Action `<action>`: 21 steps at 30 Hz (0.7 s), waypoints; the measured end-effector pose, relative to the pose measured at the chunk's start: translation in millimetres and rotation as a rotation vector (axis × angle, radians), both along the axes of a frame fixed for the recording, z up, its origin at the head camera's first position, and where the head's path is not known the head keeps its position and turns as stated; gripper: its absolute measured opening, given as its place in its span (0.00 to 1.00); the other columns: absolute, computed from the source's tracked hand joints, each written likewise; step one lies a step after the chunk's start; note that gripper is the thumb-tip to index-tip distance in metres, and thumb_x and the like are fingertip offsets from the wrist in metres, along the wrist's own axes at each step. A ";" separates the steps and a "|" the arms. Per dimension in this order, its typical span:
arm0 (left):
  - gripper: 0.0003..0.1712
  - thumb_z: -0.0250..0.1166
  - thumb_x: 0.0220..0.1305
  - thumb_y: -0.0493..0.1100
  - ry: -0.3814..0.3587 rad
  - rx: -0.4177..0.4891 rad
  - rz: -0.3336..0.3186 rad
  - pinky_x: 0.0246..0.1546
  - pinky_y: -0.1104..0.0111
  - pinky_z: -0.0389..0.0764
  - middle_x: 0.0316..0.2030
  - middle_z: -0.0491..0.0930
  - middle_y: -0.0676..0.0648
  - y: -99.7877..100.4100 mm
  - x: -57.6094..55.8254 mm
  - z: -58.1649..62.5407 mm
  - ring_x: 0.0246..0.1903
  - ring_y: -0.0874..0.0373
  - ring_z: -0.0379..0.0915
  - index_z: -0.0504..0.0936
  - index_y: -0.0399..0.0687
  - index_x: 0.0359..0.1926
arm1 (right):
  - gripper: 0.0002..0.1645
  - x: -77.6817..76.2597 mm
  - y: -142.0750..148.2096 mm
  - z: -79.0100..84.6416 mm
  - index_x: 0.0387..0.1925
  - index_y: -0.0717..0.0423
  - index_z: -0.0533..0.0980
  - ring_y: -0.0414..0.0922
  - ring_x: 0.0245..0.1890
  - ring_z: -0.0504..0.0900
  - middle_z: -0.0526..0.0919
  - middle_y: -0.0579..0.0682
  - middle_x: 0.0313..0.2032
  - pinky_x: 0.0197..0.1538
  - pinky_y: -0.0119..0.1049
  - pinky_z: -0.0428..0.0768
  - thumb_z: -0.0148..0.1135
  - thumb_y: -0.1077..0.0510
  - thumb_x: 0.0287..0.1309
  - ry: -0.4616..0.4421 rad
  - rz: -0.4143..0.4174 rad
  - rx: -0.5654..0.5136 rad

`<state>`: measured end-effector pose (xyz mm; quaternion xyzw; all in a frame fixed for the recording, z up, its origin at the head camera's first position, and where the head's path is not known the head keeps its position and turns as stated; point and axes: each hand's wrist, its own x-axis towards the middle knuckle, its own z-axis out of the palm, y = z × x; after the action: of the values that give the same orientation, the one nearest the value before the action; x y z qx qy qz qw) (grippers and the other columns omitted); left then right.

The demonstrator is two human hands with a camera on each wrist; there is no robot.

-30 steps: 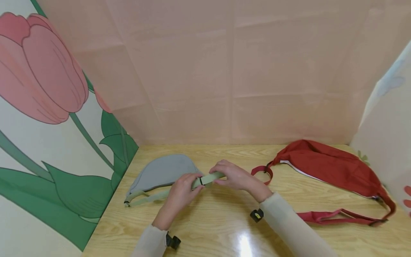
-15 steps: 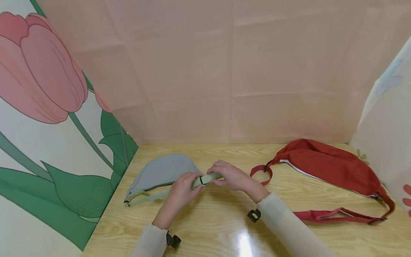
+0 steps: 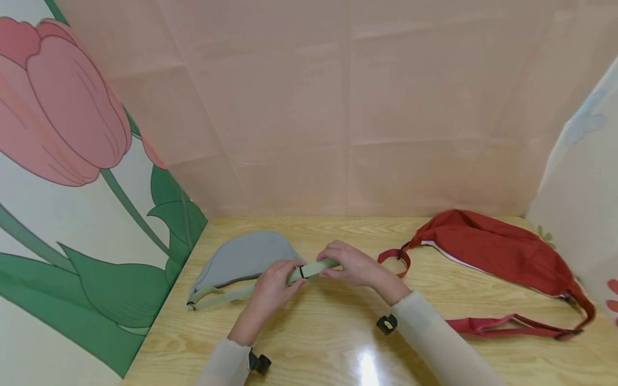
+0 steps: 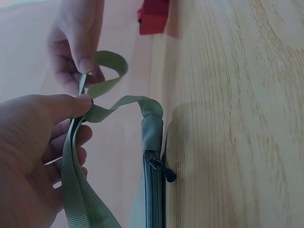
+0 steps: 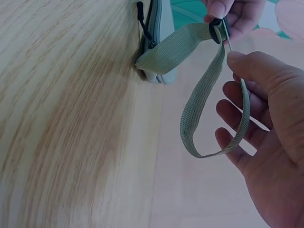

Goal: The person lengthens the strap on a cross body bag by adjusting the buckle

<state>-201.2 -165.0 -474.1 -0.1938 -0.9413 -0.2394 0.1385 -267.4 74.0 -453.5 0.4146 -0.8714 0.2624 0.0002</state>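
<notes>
A grey-blue waist bag lies at the left of the table, its pale green strap running forward to both hands. My left hand pinches the strap at a black buckle, thumb against fingers. Just to the right, my right hand pinches the strap between thumb and fingertips. In the right wrist view a strap loop hangs from the buckle past the right fingers. A dark zipper pull shows at the bag's end in the left wrist view.
A red waist bag lies at the right of the table, its red strap stretched along the front and a small strap loop near my right wrist. A pink sheet hangs behind; a tulip-printed panel stands left.
Both hands keep their pinch on the green strap. The right hand shifted slightly left, then back right; the left hand has hardly moved.
</notes>
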 end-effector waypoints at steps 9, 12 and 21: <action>0.20 0.73 0.63 0.49 -0.015 -0.002 0.002 0.39 0.63 0.80 0.48 0.85 0.49 -0.1 1.0 0.8 0.44 0.56 0.80 0.84 0.51 0.54 | 0.14 0.4 -0.4 -1.8 0.50 0.49 0.82 0.39 0.47 0.76 0.81 0.41 0.46 0.52 0.40 0.80 0.70 0.54 0.63 -0.014 0.010 -0.009; 0.20 0.73 0.63 0.48 -0.015 -0.004 -0.001 0.40 0.61 0.81 0.48 0.84 0.48 -0.4 1.9 1.3 0.45 0.55 0.80 0.84 0.50 0.54 | 0.15 2.2 -3.4 -1.2 0.50 0.50 0.82 0.40 0.47 0.76 0.82 0.42 0.47 0.52 0.40 0.80 0.71 0.55 0.63 0.000 0.027 -0.010; 0.20 0.73 0.64 0.47 -0.019 -0.005 -0.009 0.41 0.60 0.81 0.49 0.84 0.47 -0.3 3.0 1.3 0.46 0.54 0.80 0.83 0.48 0.55 | 0.15 6.5 -13.0 1.2 0.51 0.51 0.82 0.41 0.48 0.76 0.82 0.43 0.47 0.52 0.40 0.79 0.71 0.56 0.62 0.021 0.056 -0.003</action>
<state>-198.2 -165.3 -472.8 -0.1959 -0.9423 -0.2393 0.1281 -260.8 61.1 -452.3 0.4413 -0.8590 0.2594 0.0027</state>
